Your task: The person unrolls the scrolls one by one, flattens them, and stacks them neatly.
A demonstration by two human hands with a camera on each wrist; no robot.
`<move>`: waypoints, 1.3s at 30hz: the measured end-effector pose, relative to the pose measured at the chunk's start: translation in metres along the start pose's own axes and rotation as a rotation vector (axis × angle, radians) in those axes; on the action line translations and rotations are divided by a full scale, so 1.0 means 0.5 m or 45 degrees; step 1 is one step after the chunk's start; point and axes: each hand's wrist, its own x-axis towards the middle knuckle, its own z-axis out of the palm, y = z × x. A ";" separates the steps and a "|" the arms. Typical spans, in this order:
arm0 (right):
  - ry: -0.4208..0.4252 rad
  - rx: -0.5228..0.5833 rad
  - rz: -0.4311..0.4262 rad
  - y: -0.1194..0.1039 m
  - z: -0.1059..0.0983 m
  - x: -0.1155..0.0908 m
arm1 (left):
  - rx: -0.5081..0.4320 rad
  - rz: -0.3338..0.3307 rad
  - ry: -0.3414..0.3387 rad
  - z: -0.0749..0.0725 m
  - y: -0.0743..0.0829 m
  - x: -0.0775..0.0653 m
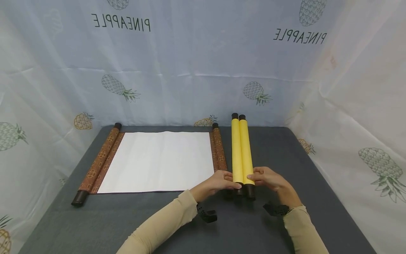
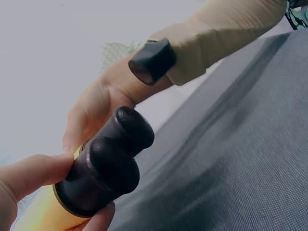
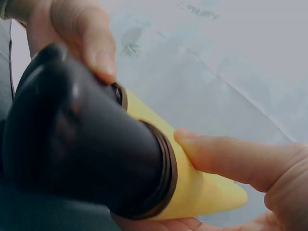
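A rolled yellow scroll [image 1: 237,151] with two rollers side by side stretches away from me, right of centre. Black knobs [image 2: 113,163] cap its near ends. My left hand [image 1: 215,182] pinches the left roller at its near end, thumb on top beside the knob. On the other roller, my right hand [image 1: 271,179] grips the yellow part just behind its knob, thumb above and fingers beneath in the right wrist view. Left of the hands lies a brown patterned scroll [image 1: 100,158], spread to show its white paper [image 1: 158,160]; my left hand overlaps its near right corner.
A dark grey cloth [image 1: 133,222] covers the table. White curtains [image 1: 190,53] printed with pineapples hang behind it and along both sides. Each wrist carries a black camera [image 1: 207,214] on a strap.
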 end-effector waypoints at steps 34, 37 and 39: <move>-0.028 0.024 -0.065 -0.045 0.103 0.067 | 0.210 0.072 0.101 -0.081 -0.016 -0.070; -0.027 0.010 -0.068 -0.049 0.120 0.078 | 0.221 0.068 0.107 -0.098 -0.020 -0.083; -0.020 0.000 -0.069 -0.053 0.132 0.086 | 0.221 0.065 0.106 -0.110 -0.023 -0.091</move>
